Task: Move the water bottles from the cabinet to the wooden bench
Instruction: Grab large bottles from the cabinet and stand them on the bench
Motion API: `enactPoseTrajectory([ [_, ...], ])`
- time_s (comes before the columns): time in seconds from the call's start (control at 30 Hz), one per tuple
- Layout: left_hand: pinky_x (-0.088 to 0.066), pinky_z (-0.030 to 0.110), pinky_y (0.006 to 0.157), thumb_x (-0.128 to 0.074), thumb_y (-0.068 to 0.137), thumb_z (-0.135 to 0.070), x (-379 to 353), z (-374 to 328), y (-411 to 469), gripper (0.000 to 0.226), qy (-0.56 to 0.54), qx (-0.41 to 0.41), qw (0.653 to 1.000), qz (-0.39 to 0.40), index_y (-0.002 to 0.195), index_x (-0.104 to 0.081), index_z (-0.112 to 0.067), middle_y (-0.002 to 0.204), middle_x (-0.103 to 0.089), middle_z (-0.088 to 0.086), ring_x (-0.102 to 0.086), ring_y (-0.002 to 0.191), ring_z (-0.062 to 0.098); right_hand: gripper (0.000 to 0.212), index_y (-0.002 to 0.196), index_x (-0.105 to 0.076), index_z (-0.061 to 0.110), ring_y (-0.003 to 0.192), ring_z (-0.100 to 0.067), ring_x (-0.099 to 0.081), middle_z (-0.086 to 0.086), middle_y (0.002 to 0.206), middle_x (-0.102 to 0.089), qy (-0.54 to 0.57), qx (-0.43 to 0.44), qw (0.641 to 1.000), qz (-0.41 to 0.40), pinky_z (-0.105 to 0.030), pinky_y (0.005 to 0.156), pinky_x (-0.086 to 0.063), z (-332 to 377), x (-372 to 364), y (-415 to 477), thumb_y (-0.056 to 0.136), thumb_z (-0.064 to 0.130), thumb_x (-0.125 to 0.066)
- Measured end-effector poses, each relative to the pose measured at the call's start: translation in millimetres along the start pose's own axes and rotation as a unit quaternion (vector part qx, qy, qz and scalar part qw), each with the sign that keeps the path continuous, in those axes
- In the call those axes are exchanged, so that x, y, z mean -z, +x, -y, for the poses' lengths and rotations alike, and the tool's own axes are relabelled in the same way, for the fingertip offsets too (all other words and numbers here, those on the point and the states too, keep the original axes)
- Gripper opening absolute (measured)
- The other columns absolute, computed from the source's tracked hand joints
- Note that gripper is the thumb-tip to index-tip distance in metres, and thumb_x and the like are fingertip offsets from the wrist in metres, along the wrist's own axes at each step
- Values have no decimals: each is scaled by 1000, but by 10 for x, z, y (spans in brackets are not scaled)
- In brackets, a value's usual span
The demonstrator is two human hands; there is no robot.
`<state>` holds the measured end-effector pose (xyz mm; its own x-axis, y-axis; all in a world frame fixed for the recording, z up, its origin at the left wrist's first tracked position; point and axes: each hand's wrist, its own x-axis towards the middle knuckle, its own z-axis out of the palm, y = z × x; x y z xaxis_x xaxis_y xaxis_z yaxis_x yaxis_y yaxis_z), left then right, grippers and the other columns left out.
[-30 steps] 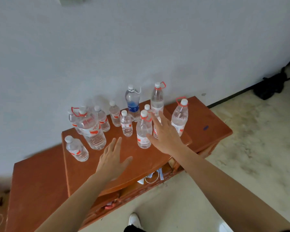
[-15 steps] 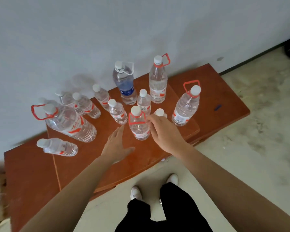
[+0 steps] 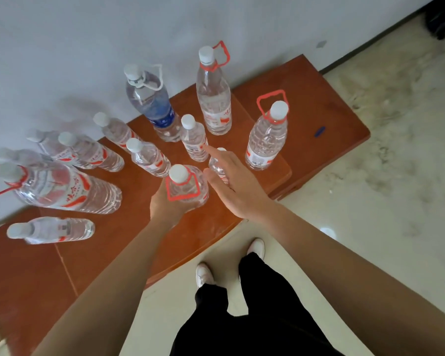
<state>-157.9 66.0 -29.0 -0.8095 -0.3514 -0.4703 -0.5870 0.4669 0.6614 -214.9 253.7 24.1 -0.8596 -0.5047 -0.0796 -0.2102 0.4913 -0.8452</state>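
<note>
Since half a second ago the left hand (image 3: 165,206) has been brought off the cabinet (image 3: 118,242) top, where it lay flat, and is now curled round the lower body of the red-handled bottle (image 3: 188,186), which is stood upright at the front of the group. The right hand (image 3: 238,187) is held with fingers stretched out and thumb apart, and a small bottle (image 3: 216,164) is caught between thumb and forefinger; a firm grip cannot be told. The forefinger is laid against a second small bottle (image 3: 194,140) behind it.

A blue label is seen on the blue-labelled bottle (image 3: 162,116) near the wall. Red-and-white labels are carried by the rest, among them the tall bottle (image 3: 213,98) and the big bottle (image 3: 62,187) at far left. No writing can be read. Clear water is seen in every bottle, and all are capped.
</note>
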Motion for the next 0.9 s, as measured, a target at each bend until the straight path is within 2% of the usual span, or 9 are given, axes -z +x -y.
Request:
enactPoseTrajectory([
  [0.17, -47, 43, 104, -86, 64, -58, 8, 148, -178, 81, 235, -97, 966, 42, 133, -46, -42, 125, -62, -18, -60, 116, 14, 63, 142, -54, 20, 135, -20, -52, -2, 139, -61, 91, -104, 985, 106, -36, 111, -43, 126, -72, -1, 101, 65, -36],
  [0.27, -24, 58, 118, -87, 64, -55, -29, 204, -125, 98, 326, -94, 933, 119, 146, -34, -41, 151, -44, -9, -36, 143, 25, 70, 138, -58, 27, 118, -22, -65, -3, 121, -67, 233, -308, 898, 212, -46, 106, -51, 19, -14, -135, 88, 75, -53],
  [0.33, -21, 59, 118, -89, 63, -51, -90, 157, -118, 104, 321, -99, 928, 159, 148, -29, -41, 154, -38, -4, -29, 146, 28, 51, 136, -60, 25, 95, -21, -73, -13, 127, -66, 364, -392, 819, 207, -48, 95, -57, -111, 62, -255, 92, 51, -67],
  [0.4, -20, 59, 118, -90, 60, -50, -208, 196, -61, 107, 293, -107, 932, 183, 147, -27, -41, 154, -37, -3, -26, 147, 29, 43, 137, -60, 26, 66, -12, -71, -12, 134, -60, 408, -428, 791, 157, -43, 86, -59, -260, 144, -368, 95, 22, -65],
  [0.47, -13, 56, 123, -88, 56, -56, -358, 308, 10, 112, 280, -106, 929, 217, 148, -26, -40, 156, -36, -5, -21, 150, 27, 44, 133, -63, 29, 46, -5, -56, -8, 129, -63, 383, -445, 800, 124, -30, 71, -56, -423, 172, -464, 93, 14, -62],
  [0.57, -10, 69, 118, -70, 33, -81, -592, 543, 140, 130, 305, -102, 921, 220, 146, -16, -49, 161, -27, -6, -11, 153, 28, 45, 129, -65, 36, 43, -5, -36, -3, 108, -71, 337, -459, 813, 124, -21, 59, -47, -685, 157, -578, 89, 17, -73],
  [0.67, 0, 81, 110, -88, 45, -65, -667, 514, 88, 130, 325, -95, 915, 220, 150, -13, -49, 164, -19, -7, -2, 154, 31, 63, 133, -61, 37, 49, -8, -41, -5, 110, -68, 275, -442, 841, 146, -21, 48, -38, -876, 136, -681, 78, 25, -88],
  [0.8, 2, 83, 107, -90, 58, -55, -737, 431, -16, 122, 396, -104, 891, 196, 153, -13, -45, 165, -18, -6, -1, 154, 30, 89, 140, -55, 29, 104, -13, -58, 10, 126, -60, 12, -360, 905, 225, -24, 80, -42, -1024, -18, -746, 62, 44, -95],
  [0.9, 7, 81, 106, -78, 66, -66, -760, 532, 8, 111, 444, -111, 868, 192, 153, -14, -40, 164, -22, -3, -5, 154, 32, 73, 127, -60, 31, 99, -12, -56, 12, 107, -61, -42, -338, 908, 245, -24, 76, -41, -1099, -222, -841, 64, 51, -91],
])
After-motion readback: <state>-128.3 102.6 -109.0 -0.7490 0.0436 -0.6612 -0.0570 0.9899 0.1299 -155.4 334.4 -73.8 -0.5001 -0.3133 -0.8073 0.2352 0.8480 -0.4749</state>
